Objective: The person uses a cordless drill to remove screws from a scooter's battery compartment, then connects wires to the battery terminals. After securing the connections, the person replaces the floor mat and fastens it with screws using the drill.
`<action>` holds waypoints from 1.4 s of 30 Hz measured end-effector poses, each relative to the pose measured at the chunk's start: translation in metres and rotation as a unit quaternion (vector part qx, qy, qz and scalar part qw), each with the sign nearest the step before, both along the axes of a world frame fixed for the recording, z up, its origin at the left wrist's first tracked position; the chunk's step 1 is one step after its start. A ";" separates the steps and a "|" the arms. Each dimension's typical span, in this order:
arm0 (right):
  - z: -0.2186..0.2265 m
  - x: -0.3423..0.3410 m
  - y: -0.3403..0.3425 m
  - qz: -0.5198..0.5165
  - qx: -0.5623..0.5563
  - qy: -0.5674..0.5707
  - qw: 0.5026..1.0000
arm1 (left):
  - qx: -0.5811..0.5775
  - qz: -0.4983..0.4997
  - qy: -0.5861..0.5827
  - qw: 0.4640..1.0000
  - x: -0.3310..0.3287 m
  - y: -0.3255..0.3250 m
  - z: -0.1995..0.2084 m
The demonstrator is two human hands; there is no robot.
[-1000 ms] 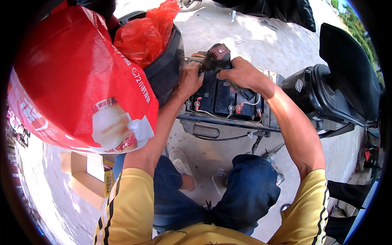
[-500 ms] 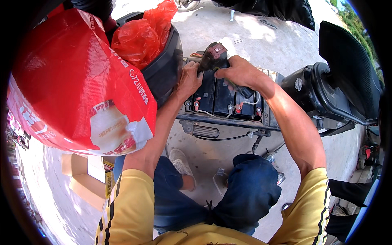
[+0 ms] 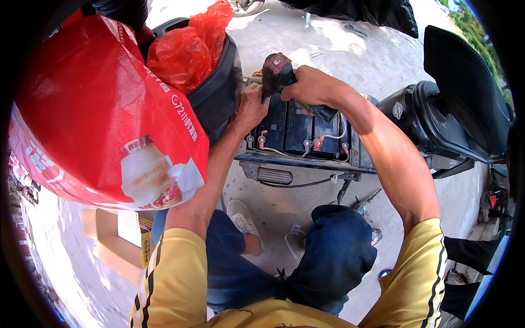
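Observation:
A dark cordless drill (image 3: pixel 277 75) points downward over the far left of a row of black batteries (image 3: pixel 299 131). My right hand (image 3: pixel 314 86) is closed around its handle. Right beside the drill's nose, my left hand (image 3: pixel 252 105) has its fingers drawn together; what they pinch, if anything, is hidden. The drill's tip and the spot under it cannot be seen. Along the near side of the batteries sit bolted terminals with red covers (image 3: pixel 318 143) and pale wires. The batteries rest in the metal frame (image 3: pixel 306 162) of a two-wheeler.
A big red bag (image 3: pixel 109 93) bulges at the left, beside a black bin-like box holding a red plastic bag (image 3: pixel 183 57). To the right are a black rear box and backrest (image 3: pixel 465 93). An opened cardboard box (image 3: pixel 117 251) lies on the ground, near my legs.
The drill and my right hand have shifted slightly left and up in the picture. My left hand stays close to the drill's nose, and the whole view has moved a little.

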State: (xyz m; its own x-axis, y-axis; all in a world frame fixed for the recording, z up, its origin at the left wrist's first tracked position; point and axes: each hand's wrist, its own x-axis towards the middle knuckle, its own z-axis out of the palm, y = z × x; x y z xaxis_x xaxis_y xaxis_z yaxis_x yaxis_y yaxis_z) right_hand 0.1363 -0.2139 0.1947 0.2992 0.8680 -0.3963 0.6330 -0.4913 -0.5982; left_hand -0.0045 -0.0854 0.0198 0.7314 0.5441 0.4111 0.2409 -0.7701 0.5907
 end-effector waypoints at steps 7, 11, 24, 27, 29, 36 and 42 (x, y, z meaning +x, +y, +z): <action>-0.002 -0.001 -0.003 -0.020 0.006 0.013 1.000 | 0.008 -0.002 -0.004 1.000 0.000 0.001 -0.003; -0.007 0.003 -0.002 -0.033 0.007 0.034 0.999 | 0.013 0.006 0.008 1.000 0.000 0.002 -0.003; -0.009 0.007 0.002 -0.022 0.006 0.050 0.999 | 0.011 0.017 0.022 1.000 0.001 0.001 -0.002; -0.006 0.004 0.003 -0.004 0.008 0.023 1.000 | 0.008 0.013 0.025 1.000 0.001 0.002 -0.002; 0.000 0.002 0.004 0.001 -0.004 -0.004 1.000 | -0.005 0.009 0.011 1.000 0.001 0.001 -0.002; 0.003 0.002 0.011 0.012 -0.042 0.015 0.999 | 0.006 0.010 0.001 1.000 0.000 0.005 -0.004; 0.002 0.006 0.020 0.011 -0.084 -0.005 0.996 | -0.060 0.027 0.006 0.998 0.003 0.001 -0.001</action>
